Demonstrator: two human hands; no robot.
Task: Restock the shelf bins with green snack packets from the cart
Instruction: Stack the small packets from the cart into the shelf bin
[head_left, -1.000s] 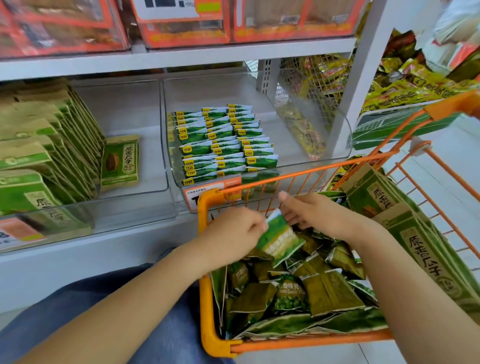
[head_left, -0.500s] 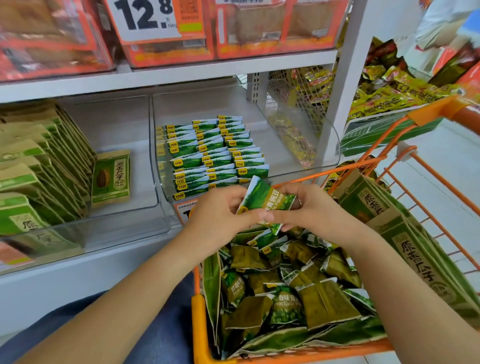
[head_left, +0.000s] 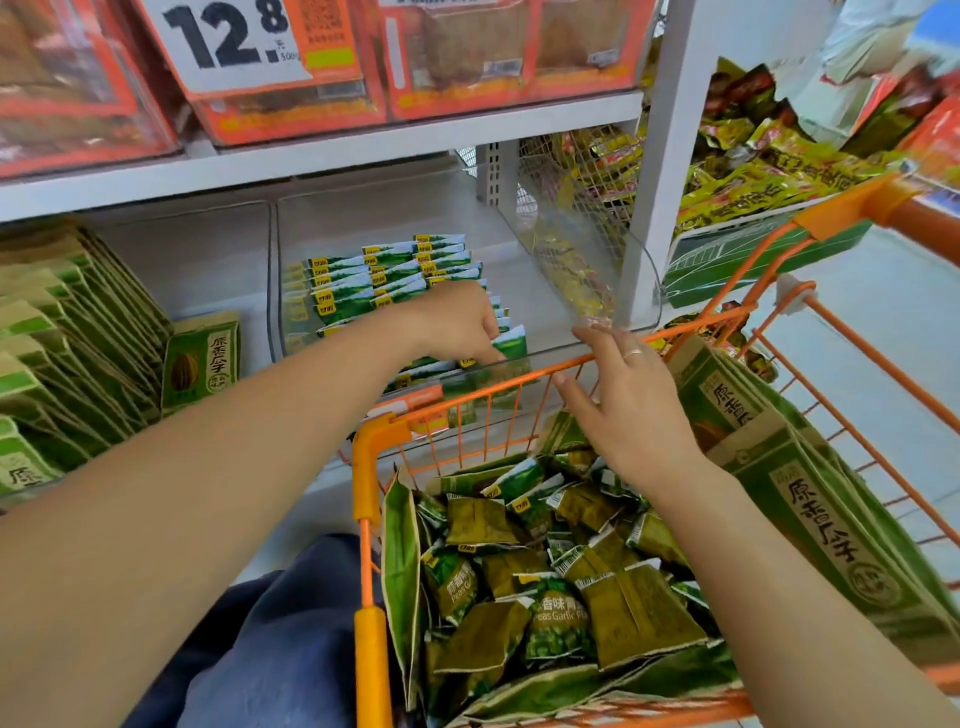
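My left hand (head_left: 462, 325) reaches into the clear shelf bin (head_left: 582, 291) and pinches a green snack packet (head_left: 511, 345) at the front right of the rows of packets (head_left: 384, 280) standing there. My right hand (head_left: 623, 400) hovers over the orange cart (head_left: 371, 519) near its front rim, fingers spread and holding nothing. Several loose green pea packets (head_left: 556, 618) lie heaped in the cart.
Tall green seed bags (head_left: 810, 499) lean along the cart's right side. The left bin holds more green bags (head_left: 67, 343), one small bag (head_left: 200, 364) standing alone. An orange-framed shelf with a 12.8 price card (head_left: 234, 41) is above. Yellow snack packs (head_left: 753, 182) fill a bin at right.
My left hand carried the green packet from above the cart up into the clear bin. My right hand let go of it and stayed over the cart.
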